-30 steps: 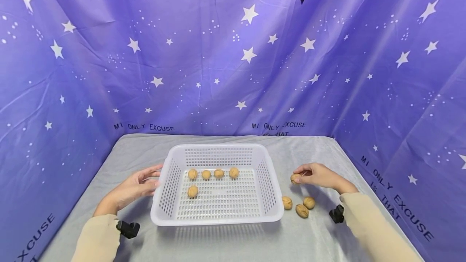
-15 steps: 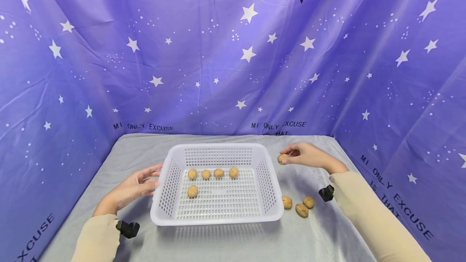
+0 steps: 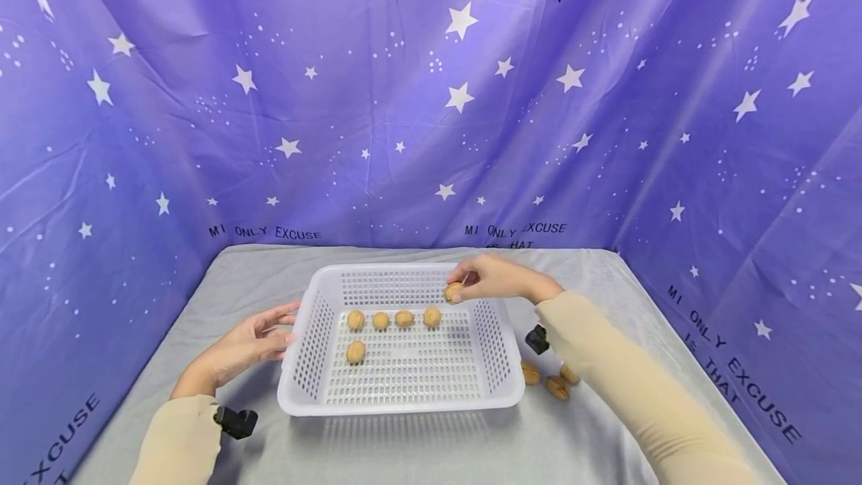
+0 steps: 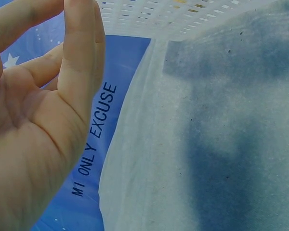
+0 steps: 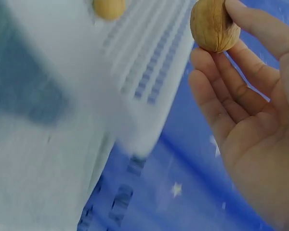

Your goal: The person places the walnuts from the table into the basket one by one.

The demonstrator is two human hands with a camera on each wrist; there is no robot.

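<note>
The right hand (image 3: pixel 494 279) hangs over the far right corner of the white perforated basket (image 3: pixel 500 365), pinching a walnut (image 3: pixel 453 291) between thumb and fingertips, the other fingers loosely curved beneath it in the wrist view. The grip looks light, on a round hard shell, so I judge the nut could slip and bounce, knocking the row of 4 walnuts (image 3: pixel 393 319) lined along the basket floor, or roll against the 5th walnut (image 3: pixel 355 352) lying alone nearer the front. The sleeve also passes close above the 3 loose walnuts (image 3: pixel 548 382) on the grey cloth (image 3: pixel 417 447) just right of the basket, and a careless drag could scatter them. The left hand (image 3: pixel 245 346) rests with relaxed, slightly spread fingers against the basket's left rim, holding nothing; if it pushes, the light basket may slide.
</note>
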